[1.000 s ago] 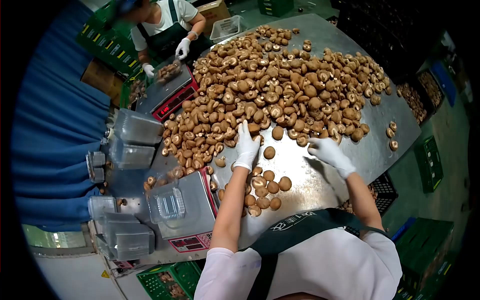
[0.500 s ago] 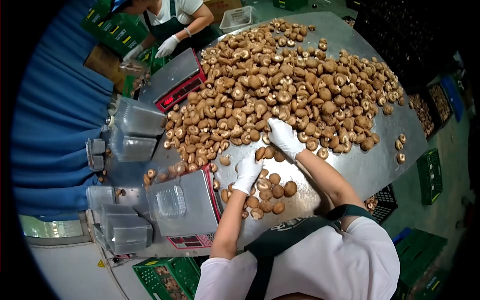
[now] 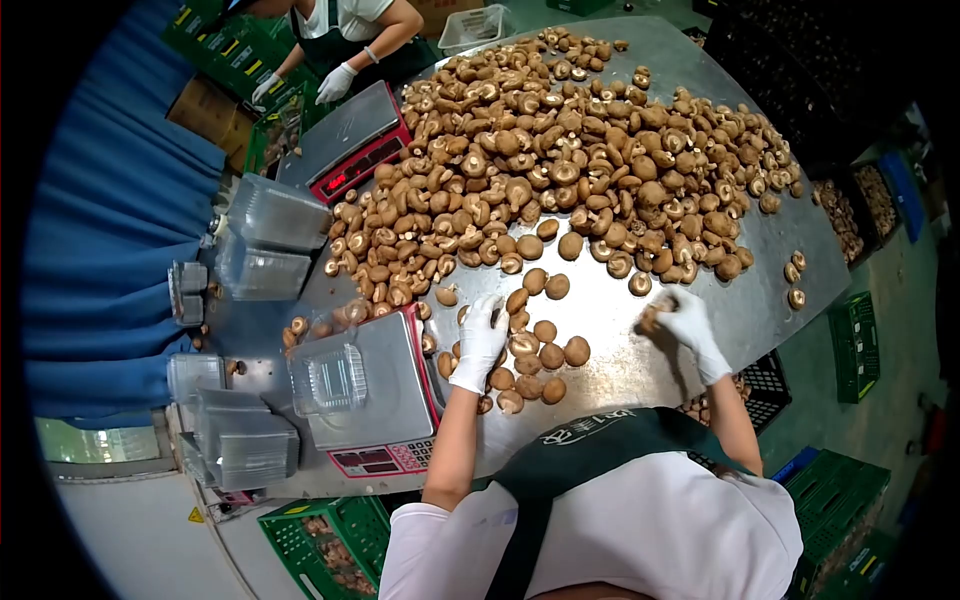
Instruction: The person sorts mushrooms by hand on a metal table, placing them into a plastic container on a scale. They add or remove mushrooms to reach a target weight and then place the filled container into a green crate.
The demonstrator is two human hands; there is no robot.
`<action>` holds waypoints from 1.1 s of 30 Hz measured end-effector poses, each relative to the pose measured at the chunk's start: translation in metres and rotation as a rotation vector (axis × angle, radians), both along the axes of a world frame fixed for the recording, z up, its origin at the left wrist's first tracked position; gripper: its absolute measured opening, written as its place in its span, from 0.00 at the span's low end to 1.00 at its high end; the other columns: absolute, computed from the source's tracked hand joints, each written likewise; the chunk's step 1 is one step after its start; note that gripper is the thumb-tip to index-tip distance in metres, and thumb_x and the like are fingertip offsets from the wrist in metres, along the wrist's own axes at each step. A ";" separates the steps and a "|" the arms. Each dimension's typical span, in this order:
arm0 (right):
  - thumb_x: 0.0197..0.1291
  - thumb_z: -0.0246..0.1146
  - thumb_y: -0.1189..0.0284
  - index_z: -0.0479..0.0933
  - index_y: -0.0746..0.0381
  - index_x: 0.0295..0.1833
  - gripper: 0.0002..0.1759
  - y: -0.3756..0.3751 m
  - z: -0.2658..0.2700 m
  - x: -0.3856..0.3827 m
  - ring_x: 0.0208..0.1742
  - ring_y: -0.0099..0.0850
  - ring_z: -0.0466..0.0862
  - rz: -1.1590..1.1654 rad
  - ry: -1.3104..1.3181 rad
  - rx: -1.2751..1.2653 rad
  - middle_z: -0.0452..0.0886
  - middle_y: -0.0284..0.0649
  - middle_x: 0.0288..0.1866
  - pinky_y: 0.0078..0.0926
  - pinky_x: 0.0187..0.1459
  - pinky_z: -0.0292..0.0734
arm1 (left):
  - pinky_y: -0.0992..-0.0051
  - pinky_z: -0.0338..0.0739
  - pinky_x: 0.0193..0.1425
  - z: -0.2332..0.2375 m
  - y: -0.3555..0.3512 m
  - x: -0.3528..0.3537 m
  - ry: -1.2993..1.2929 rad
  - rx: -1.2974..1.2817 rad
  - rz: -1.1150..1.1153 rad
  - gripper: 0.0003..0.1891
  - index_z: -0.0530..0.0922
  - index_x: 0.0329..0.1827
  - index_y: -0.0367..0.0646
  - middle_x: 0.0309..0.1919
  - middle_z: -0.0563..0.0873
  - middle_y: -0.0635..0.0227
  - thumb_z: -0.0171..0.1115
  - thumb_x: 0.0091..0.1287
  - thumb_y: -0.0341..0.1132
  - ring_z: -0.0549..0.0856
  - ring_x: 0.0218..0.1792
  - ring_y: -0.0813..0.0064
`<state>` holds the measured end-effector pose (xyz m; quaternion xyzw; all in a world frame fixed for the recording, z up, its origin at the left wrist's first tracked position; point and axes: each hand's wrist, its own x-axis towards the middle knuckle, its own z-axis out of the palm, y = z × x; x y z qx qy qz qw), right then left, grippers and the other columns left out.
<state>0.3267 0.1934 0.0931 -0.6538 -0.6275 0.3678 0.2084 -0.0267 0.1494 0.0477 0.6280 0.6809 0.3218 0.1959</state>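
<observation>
My white-gloved left hand (image 3: 480, 345) is over the near group of mushrooms, right of the front scale. Its fingers curl round a dark bit that I cannot make out, and a brown mushroom (image 3: 516, 300) lies beside its fingertips. My gloved right hand (image 3: 688, 325) is off to the right above bare metal, its fingers closed on a mushroom (image 3: 652, 318) that is partly hidden. Between the hands, several loose brown mushrooms (image 3: 551, 356) rest cap up. A large heap of mushrooms (image 3: 570, 165) spreads beyond both hands.
A front scale (image 3: 395, 370) carries a clear plastic tray (image 3: 335, 378). Behind it stands a second red scale (image 3: 365, 150). Stacked clear trays (image 3: 245, 440) line the left edge. Across the metal table (image 3: 790, 250), a gloved co-worker (image 3: 350, 45) stands near green crates (image 3: 235, 60).
My right hand has moved right and towards me from the heap, now with a mushroom. My left hand has shifted slightly left. Several mushrooms now lie apart at the heap's near edge.
</observation>
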 end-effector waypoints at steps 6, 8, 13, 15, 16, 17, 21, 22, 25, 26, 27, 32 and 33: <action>0.37 0.69 0.65 0.77 0.66 0.30 0.17 -0.048 0.020 0.127 0.26 0.40 0.81 0.013 -0.469 -0.154 0.80 0.50 0.25 0.34 0.32 0.76 | 0.62 0.68 0.63 -0.004 -0.006 0.005 0.131 0.054 0.056 0.17 0.78 0.51 0.42 0.57 0.77 0.55 0.64 0.58 0.33 0.76 0.57 0.54; 0.37 0.69 0.62 0.83 0.61 0.35 0.18 -0.056 0.022 0.153 0.32 0.44 0.85 0.214 -0.726 -0.323 0.83 0.49 0.29 0.33 0.35 0.80 | 0.58 0.63 0.66 -0.008 -0.011 0.008 0.245 0.097 0.059 0.18 0.78 0.52 0.44 0.59 0.75 0.56 0.64 0.58 0.36 0.73 0.59 0.54; 0.47 0.67 0.63 0.82 0.64 0.38 0.16 -0.037 0.018 0.116 0.34 0.44 0.85 0.097 -0.510 -0.129 0.83 0.50 0.31 0.34 0.38 0.79 | 0.43 0.51 0.69 -0.013 -0.032 0.019 0.376 0.005 0.139 0.30 0.72 0.62 0.47 0.69 0.63 0.53 0.65 0.58 0.48 0.62 0.70 0.53; 0.51 0.65 0.66 0.81 0.65 0.41 0.15 -0.015 0.019 0.066 0.37 0.43 0.85 0.164 -0.370 -0.010 0.84 0.50 0.34 0.33 0.39 0.78 | 0.38 0.47 0.68 -0.008 -0.042 0.024 0.392 -0.146 0.163 0.36 0.67 0.68 0.51 0.72 0.58 0.54 0.63 0.57 0.55 0.57 0.72 0.53; 0.53 0.64 0.67 0.81 0.65 0.42 0.14 -0.003 0.022 0.033 0.36 0.43 0.85 0.215 -0.279 0.039 0.84 0.50 0.35 0.32 0.39 0.78 | 0.38 0.47 0.69 -0.011 -0.047 0.024 0.460 -0.176 0.141 0.37 0.66 0.69 0.52 0.72 0.58 0.54 0.62 0.58 0.56 0.57 0.72 0.52; 0.55 0.64 0.67 0.81 0.65 0.43 0.14 0.007 0.033 -0.004 0.35 0.37 0.86 0.223 -0.226 -0.016 0.84 0.49 0.34 0.30 0.39 0.78 | 0.39 0.47 0.69 -0.012 -0.049 0.024 0.529 -0.195 0.119 0.37 0.65 0.70 0.53 0.73 0.58 0.54 0.61 0.58 0.58 0.57 0.72 0.52; 0.51 0.64 0.61 0.81 0.56 0.49 0.19 0.057 -0.013 -0.124 0.37 0.40 0.85 0.394 0.034 0.221 0.85 0.45 0.39 0.33 0.42 0.80 | 0.39 0.47 0.69 -0.015 -0.049 0.021 0.524 -0.202 0.098 0.37 0.64 0.71 0.56 0.73 0.58 0.54 0.59 0.59 0.58 0.57 0.72 0.51; 0.49 0.66 0.60 0.81 0.57 0.48 0.20 0.068 -0.018 -0.157 0.35 0.41 0.85 0.455 -0.055 0.320 0.85 0.45 0.36 0.34 0.41 0.79 | 0.40 0.47 0.69 -0.015 -0.049 0.024 0.509 -0.220 0.101 0.36 0.64 0.71 0.56 0.73 0.57 0.54 0.59 0.59 0.58 0.56 0.72 0.51; 0.40 0.71 0.59 0.80 0.66 0.37 0.23 0.104 -0.033 -0.229 0.38 0.46 0.83 0.587 -0.370 0.580 0.82 0.52 0.35 0.40 0.41 0.79 | 0.37 0.49 0.66 -0.022 -0.052 0.023 0.478 -0.139 0.099 0.33 0.69 0.67 0.54 0.73 0.57 0.53 0.58 0.59 0.58 0.54 0.73 0.51; 0.39 0.71 0.61 0.81 0.65 0.34 0.20 0.115 -0.034 -0.240 0.35 0.47 0.83 0.697 -0.507 0.573 0.82 0.51 0.33 0.39 0.39 0.79 | 0.37 0.49 0.66 -0.028 -0.053 0.021 0.484 -0.109 0.096 0.34 0.69 0.68 0.53 0.73 0.56 0.53 0.57 0.60 0.58 0.54 0.73 0.51; 0.37 0.71 0.62 0.81 0.63 0.31 0.17 0.122 -0.038 -0.248 0.32 0.47 0.83 0.800 -0.647 0.549 0.83 0.49 0.30 0.38 0.37 0.79 | 0.38 0.48 0.66 -0.027 -0.052 0.021 0.474 -0.141 0.098 0.34 0.69 0.68 0.52 0.74 0.55 0.54 0.56 0.60 0.58 0.54 0.73 0.51; 0.39 0.68 0.66 0.79 0.63 0.32 0.14 0.124 -0.059 -0.248 0.35 0.48 0.84 0.665 -0.411 0.456 0.82 0.52 0.32 0.42 0.37 0.80 | 0.39 0.47 0.68 -0.026 -0.051 0.022 0.512 -0.156 0.119 0.35 0.69 0.68 0.54 0.73 0.57 0.55 0.55 0.60 0.61 0.55 0.73 0.51; 0.40 0.68 0.66 0.79 0.64 0.36 0.17 0.118 -0.043 -0.241 0.36 0.48 0.84 0.638 -0.372 0.447 0.82 0.52 0.33 0.42 0.37 0.79 | 0.39 0.46 0.68 -0.024 -0.050 0.022 0.502 -0.178 0.113 0.35 0.68 0.68 0.54 0.74 0.56 0.55 0.55 0.60 0.61 0.54 0.73 0.51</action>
